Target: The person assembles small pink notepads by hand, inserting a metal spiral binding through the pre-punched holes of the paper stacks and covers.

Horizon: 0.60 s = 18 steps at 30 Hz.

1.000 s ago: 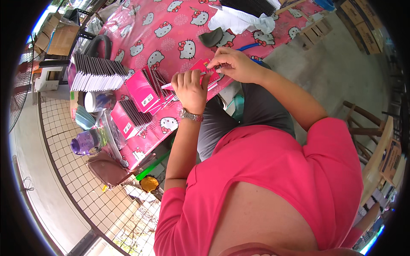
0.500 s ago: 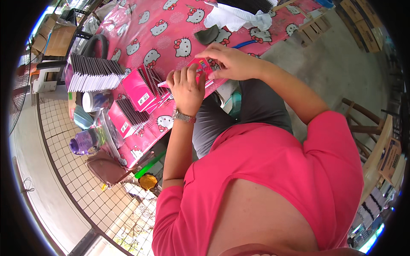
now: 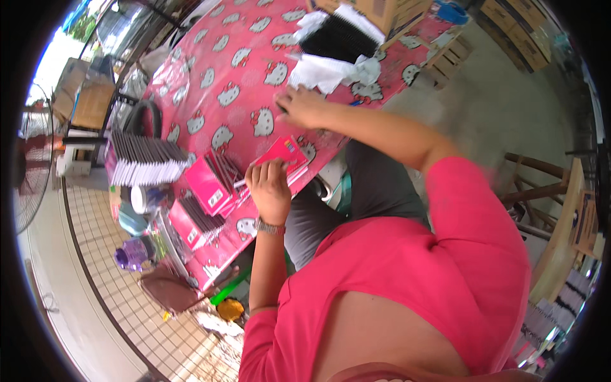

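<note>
My left hand is closed on the near left edge of a pink notebook lying by the table's front edge. Farther forward, my right hand reaches over the table with its fingers curled around a small dark piece, mostly hidden under them. To the left of my left hand lie pink notebooks in a slanted stack. Another row of pink notebooks, with dark spiral spines, sits nearer me.
A tall fanned stack of spiral-bound books stands at the left, by a white jar and a purple bottle. Black comb-like strips lie on white wrapping at the back. A cardboard box is behind them.
My right hand has left the notebook and moved forward to the dark green piece on the table. My left hand stays at the notebook. The whole view has shifted.
</note>
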{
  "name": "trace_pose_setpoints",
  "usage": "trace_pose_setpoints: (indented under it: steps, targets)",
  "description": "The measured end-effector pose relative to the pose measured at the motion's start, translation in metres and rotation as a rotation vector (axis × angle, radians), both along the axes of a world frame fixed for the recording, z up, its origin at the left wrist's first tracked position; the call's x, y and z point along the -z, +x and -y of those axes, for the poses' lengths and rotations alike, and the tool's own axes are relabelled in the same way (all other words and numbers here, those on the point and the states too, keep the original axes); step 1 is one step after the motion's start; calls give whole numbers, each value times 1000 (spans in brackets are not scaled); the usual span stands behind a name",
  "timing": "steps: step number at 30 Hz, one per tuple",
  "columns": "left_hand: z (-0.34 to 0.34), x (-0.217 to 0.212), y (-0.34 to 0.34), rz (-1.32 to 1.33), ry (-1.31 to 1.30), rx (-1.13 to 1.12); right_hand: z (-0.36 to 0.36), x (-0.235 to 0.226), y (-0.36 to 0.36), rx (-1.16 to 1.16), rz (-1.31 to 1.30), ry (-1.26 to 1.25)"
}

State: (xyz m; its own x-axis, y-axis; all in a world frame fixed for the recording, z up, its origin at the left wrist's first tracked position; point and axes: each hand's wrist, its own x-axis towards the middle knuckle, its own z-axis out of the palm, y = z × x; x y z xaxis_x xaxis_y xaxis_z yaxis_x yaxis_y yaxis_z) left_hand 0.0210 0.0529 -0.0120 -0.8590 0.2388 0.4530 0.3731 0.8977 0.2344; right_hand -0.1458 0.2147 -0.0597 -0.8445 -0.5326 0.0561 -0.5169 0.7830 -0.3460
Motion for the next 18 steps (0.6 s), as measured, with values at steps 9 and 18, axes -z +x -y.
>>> trace_pose_setpoints:
  steps: [9, 18]
  targets:
    - [17, 22, 2, 53, 33, -190, -15, 36, -29, -57, 55, -150]
    - [15, 16, -10, 61, 75, -68, -30, -39, 31, -640, 1021, -791]
